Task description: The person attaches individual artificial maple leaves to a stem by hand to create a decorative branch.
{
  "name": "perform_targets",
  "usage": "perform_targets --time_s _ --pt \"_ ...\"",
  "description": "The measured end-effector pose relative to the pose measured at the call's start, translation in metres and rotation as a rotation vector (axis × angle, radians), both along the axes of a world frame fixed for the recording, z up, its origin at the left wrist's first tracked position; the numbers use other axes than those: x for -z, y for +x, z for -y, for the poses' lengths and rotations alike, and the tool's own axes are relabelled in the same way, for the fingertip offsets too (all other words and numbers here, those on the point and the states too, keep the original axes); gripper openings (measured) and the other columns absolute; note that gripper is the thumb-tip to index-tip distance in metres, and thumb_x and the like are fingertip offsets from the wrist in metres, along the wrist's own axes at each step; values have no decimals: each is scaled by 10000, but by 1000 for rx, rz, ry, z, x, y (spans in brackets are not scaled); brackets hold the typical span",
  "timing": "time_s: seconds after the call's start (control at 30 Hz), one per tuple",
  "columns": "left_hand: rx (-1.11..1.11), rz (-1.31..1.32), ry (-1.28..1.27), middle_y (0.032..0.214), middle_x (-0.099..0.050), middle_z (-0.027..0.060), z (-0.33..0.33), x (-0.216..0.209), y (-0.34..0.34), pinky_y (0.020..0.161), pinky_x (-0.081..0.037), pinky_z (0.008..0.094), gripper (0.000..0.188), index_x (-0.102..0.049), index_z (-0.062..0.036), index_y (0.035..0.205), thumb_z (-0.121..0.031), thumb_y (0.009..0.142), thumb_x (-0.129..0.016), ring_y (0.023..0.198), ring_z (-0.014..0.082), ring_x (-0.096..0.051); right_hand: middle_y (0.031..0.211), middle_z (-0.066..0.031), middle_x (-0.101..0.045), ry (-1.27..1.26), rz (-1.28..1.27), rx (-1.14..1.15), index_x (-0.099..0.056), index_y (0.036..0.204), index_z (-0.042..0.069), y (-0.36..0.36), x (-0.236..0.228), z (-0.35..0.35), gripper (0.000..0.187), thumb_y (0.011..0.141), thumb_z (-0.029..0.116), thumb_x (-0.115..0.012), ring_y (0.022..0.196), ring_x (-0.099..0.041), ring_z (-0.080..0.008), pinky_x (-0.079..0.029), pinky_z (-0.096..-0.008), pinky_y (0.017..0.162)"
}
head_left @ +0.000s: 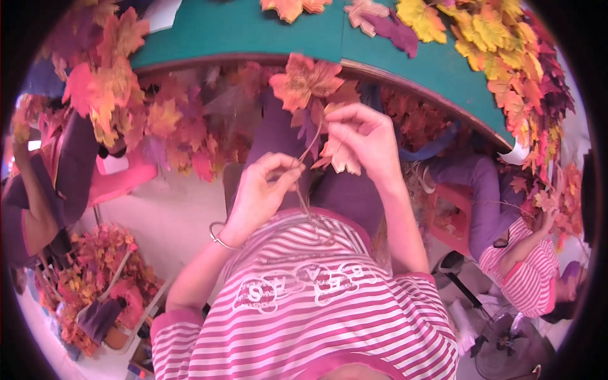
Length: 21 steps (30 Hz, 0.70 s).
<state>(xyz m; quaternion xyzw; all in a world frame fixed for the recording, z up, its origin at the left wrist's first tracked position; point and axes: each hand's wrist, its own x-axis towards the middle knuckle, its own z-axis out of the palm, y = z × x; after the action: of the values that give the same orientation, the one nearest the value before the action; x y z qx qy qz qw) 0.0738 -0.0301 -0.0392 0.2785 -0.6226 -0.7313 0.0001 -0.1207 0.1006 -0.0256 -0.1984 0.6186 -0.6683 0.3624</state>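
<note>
In front of my lap, my left hand [261, 193] pinches a thin brown stem or vine [311, 149] between thumb and fingertips. The vine's loose end hangs toward my striped shirt. Just above and to the right, my right hand [370, 142] is closed in a pinch on the upper part of the same vine. A pale orange artificial maple leaf [342, 158] hangs under the right fingers. Beyond them, a larger orange maple leaf [307, 83] overlaps the table's edge. Fingers hide the exact points of grip.
A green curved table [247, 31] lies ahead, with yellow artificial leaves [481, 31] at its right. Leaf garlands [168, 120] hang under its edge. A heap of leaves [107, 266] stands lower left. People sit at both sides, near a pink stool [126, 180] and red stool [448, 218].
</note>
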Motion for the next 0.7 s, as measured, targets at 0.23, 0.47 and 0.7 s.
perform_targets --time_s 0.23,0.47,0.7 --pt "-81 -4 871 1042 -596 58 -16 3 2 902 -574 355 146 -572 -26 1110 -161 1054 -562 954 170 -635 998 -124 -698 179 -688 -135 -713 977 3 5 26 0 158 821 -6 -733 917 -696 -286 -560 -363 834" --pt "-233 -123 702 994 -613 42 -5 6 -9 848 -579 327 72 -567 -66 1071 -136 1053 -562 897 142 -633 898 -150 -672 136 -1163 324 -705 956 -6 -83 -101 -5 98 863 25 -701 825 -683 -308 -543 -386 709" --pt "-219 -134 696 991 -622 40 -4 -2 -29 853 -580 318 94 -578 -62 1084 -146 1044 -584 890 137 -639 728 -194 -686 354 -1202 698 -712 836 -22 -218 -82 29 248 844 217 -778 658 -685 -316 -526 -413 629"
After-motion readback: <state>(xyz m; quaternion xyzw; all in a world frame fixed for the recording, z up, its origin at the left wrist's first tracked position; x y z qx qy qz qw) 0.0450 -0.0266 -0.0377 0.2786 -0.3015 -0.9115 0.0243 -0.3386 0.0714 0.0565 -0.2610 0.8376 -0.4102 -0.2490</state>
